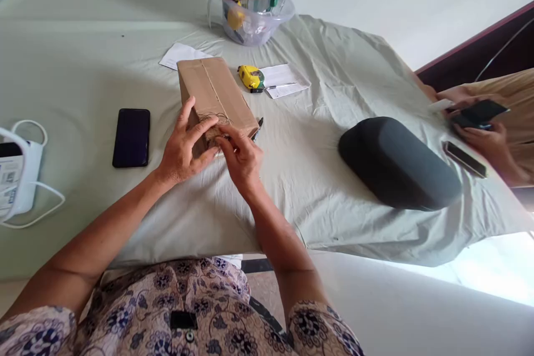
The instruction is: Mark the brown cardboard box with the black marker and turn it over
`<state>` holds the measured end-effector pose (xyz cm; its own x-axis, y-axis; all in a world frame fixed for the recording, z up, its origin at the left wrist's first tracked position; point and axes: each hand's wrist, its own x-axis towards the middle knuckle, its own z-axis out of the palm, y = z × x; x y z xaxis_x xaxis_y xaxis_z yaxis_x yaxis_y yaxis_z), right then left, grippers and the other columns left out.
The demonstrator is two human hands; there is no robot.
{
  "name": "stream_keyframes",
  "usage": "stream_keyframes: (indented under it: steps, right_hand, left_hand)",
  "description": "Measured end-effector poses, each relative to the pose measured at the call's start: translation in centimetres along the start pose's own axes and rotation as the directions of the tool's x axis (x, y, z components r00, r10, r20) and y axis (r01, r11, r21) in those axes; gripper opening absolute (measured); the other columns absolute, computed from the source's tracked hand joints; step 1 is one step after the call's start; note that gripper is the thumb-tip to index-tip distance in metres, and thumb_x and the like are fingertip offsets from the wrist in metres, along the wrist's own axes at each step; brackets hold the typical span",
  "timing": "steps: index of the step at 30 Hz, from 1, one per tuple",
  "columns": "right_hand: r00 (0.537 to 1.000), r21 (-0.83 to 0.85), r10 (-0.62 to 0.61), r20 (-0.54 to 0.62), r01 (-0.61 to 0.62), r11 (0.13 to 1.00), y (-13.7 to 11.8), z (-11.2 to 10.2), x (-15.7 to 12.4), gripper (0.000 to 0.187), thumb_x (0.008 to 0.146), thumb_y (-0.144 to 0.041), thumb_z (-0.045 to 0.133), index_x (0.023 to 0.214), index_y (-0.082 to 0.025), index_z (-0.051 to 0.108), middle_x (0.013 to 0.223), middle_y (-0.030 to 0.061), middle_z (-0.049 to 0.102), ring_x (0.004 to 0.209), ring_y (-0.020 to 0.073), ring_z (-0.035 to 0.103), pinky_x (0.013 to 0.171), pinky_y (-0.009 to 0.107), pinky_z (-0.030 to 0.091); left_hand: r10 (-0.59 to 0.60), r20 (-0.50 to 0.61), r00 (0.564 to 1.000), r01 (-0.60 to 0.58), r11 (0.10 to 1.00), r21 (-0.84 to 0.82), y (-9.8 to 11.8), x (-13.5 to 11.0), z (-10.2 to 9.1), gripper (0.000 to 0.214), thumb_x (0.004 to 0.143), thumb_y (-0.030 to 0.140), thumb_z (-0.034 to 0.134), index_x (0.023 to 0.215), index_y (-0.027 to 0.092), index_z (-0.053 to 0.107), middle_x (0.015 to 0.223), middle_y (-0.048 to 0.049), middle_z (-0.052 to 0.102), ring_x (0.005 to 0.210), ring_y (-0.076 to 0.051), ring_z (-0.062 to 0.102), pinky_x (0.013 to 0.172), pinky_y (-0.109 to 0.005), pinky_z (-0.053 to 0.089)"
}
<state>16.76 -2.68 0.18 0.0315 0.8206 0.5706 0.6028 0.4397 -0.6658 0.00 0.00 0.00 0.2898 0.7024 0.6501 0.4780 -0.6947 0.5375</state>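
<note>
Pinched thumb to forefinger with the right grip [244, 157], seemingly on twine [217, 117] at the near end of the cardboard box [227, 94], with the exact hold partly hidden; rested the left grip [179, 147] at the near left edge with widely spread fingers, clasping nothing firmly; found the box lying on the cloth-covered tabletop [83, 67], between a dark phone [131, 138] and a yellow tape measure [249, 76]; judged the box probably light, stiff along the edges, softer mid-panel and hardly slippery, with unseen contents; thought best to hold across both long sides, rather than by the thin twine; noted farther out a clear plastic basket [254, 34], a dark rounded case [400, 164] and a co-worker's hands [486, 141].
</note>
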Motion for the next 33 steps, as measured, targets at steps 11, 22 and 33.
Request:
stream_keyframes:
  steps: [11,22,33]
  right_hand:
    - [0.971,0.100,0.045,-0.236,-0.022,0.995,4.2,-1.3,0.6,0.034,0.097,-0.046,0.058,0.116,-0.024,0.075,0.092,0.0029,0.077,0.075,0.0137,0.070,0.075,0.028,0.059]
    - [0.981,0.061,0.186,0.045,-0.189,0.980,8.2,1.1,-0.6,0.035,0.094,-0.044,0.061,0.117,-0.023,0.075,0.071,-0.0024,0.066,0.061,0.0097,0.054,0.066,0.024,0.050]
    - [0.990,0.134,0.100,-0.104,-0.085,0.987,7.6,0.9,-1.1,0.030,0.096,-0.039,0.054,0.116,-0.023,0.069,0.084,0.0015,0.068,0.071,0.0127,0.064,0.065,0.026,0.055]
  left_hand:
    - [-0.003,-0.051,0.999,0.005,0.999,0.036,-1.3,0.1,0.3,0.042,0.101,0.055,0.046,0.133,0.034,0.063,0.165,-0.0042,0.037,0.152,-0.029,0.040,0.125,-0.052,0.037]
    - [-0.265,-0.213,0.940,0.239,0.961,-0.138,-3.0,-1.0,-1.8,0.061,0.092,0.075,0.045,0.124,0.029,0.068,0.159,-0.0093,0.045,0.148,-0.031,0.044,0.124,-0.051,0.038]
    - [-0.501,-0.158,0.851,0.394,0.808,-0.437,-5.5,-2.8,0.0,0.065,0.091,0.078,0.045,0.135,0.031,0.056,0.147,-0.0048,0.058,0.131,-0.026,0.059,0.098,-0.044,0.059]
